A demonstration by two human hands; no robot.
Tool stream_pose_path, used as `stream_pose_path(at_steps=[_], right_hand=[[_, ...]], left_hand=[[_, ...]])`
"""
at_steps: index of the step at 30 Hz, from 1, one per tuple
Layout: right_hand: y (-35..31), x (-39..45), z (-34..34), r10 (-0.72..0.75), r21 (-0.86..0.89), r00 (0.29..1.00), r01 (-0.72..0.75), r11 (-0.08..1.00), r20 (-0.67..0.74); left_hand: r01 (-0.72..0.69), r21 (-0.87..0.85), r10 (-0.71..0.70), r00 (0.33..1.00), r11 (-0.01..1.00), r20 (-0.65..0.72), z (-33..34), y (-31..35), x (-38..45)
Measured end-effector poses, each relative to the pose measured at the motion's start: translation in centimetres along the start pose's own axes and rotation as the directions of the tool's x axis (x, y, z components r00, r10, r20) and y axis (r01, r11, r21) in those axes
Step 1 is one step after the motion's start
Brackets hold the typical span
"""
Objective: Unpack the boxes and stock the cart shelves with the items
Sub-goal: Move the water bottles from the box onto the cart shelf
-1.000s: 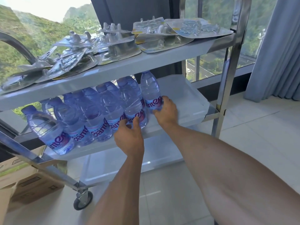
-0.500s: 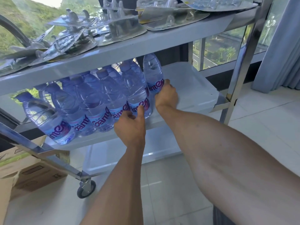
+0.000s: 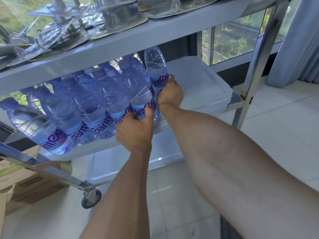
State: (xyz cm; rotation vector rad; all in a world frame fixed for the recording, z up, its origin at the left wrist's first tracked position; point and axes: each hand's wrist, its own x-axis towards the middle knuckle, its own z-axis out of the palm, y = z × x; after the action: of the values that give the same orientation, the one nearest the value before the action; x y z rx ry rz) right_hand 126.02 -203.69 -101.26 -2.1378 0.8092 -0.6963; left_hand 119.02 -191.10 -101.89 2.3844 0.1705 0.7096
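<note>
Cart (image 3: 255,54), steel frame, grey shelves. We are crouched at its middle shelf (image 3: 198,87): bottles fill the left part, the right part lies bare. Top shelf carries a heap of clear blister packs (image 3: 72,31). A cardboard box (image 3: 31,185) sits on the floor at lower left, beside the caster.

Water bottles (image 3: 72,109) stand packed in rows on the middle shelf, long axes upright but reading as tilted through the wide lens, caps toward the shelf above.

Back bottle (image 3: 156,66), at the right end of the far row: our right hand (image 3: 170,95) is curled against its label from the right side, fingers partly hidden behind it (grip looks like a wrap, thumb not clearly seen).

Front bottle (image 3: 138,94), at the right end of the near row: our left hand (image 3: 135,133) grips its lower body, thumb up along the label, fingers round the left side.

The relation that matters: both end bottles lie left of and ahead of their hands, with open shelf to the right. We judge any squaring-up push goes leftward into the pack; the left hand is nearer the shelf lip.
</note>
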Motion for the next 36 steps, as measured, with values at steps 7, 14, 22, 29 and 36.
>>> stream_pose_path(at_steps=[7,14,22,29,36], right_hand=[[-0.4,-0.1,0.2,0.041,-0.012,0.999,-0.041,0.999,0.013],[-0.2,-0.2,-0.1,0.025,-0.132,1.000,-0.027,0.991,-0.015],[-0.5,2.1,2.3,0.012,-0.198,1.000,-0.017,0.980,-0.026],[-0.6,5.1,3.9,-0.048,-0.173,0.999,0.047,0.984,-0.002],[-0.7,6.7,4.7,-0.099,-0.153,0.995,0.101,0.983,0.019]], left_hand=[[-0.031,0.071,0.030,1.000,0.997,0.007,0.4,0.6,0.5],[-0.091,0.084,0.092,0.996,0.992,-0.013,0.3,0.2,-0.2],[-0.112,0.104,0.116,0.993,0.988,-0.036,1.1,0.0,0.1],[-0.145,0.122,0.147,0.989,0.982,-0.006,1.8,-0.8,0.4],[-0.132,0.108,0.131,0.991,0.985,0.012,1.8,-0.8,0.5]])
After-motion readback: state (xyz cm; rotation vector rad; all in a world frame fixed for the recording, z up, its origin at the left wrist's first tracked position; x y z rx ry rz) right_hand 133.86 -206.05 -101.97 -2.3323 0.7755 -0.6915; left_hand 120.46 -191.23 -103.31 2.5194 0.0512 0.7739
